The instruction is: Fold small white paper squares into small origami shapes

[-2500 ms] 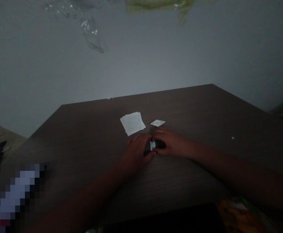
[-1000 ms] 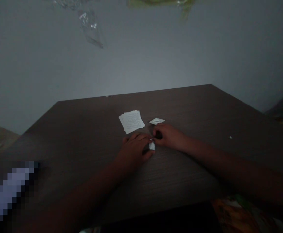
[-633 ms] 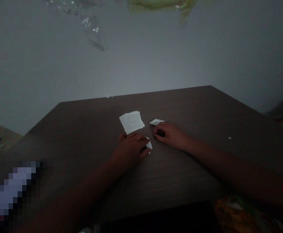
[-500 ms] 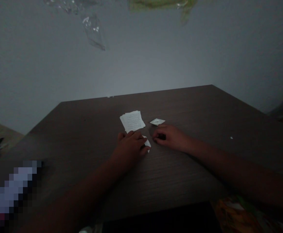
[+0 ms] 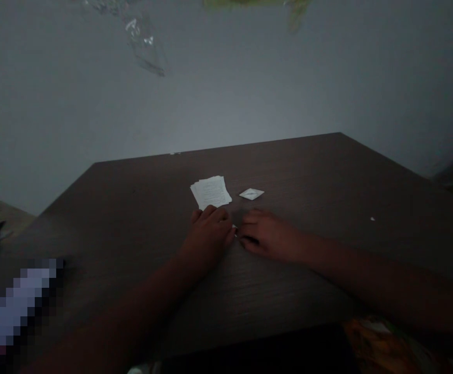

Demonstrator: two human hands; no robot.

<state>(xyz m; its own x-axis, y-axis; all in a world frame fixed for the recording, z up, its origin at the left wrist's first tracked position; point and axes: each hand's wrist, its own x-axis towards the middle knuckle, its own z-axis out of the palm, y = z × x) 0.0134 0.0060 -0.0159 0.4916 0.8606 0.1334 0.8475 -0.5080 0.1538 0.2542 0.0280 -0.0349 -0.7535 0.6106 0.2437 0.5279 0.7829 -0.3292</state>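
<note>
My left hand (image 5: pixel 209 231) rests on the table with its fingers bent and closed on a small folded piece of paper (image 5: pixel 234 230). Only a white tip of that paper shows past the thumb and finger; the hand hides the remainder. Close on the other side of the tip is my right hand (image 5: pixel 269 235), fingers curled inward; whatever they may pinch is hidden. Just beyond my left fingers lies a loose stack of small printed paper sheets (image 5: pixel 211 192). A white diamond-shaped folded paper (image 5: pixel 251 194) lies beyond my right hand.
The dark wooden table (image 5: pixel 164 182) meets a pale wall (image 5: pixel 226 98). A pixelated rectangular object (image 5: pixel 19 306) is at the left. A tiny white scrap (image 5: pixel 372 218) lies to the right. Clear plastic (image 5: pixel 146 44) hangs on the wall. Colourful material (image 5: pixel 378 337) shows at the lower right.
My right hand has moved down and slightly left, close against my left hand. The paper in my left hand, earlier showing a wider strip, now shows only a tip.
</note>
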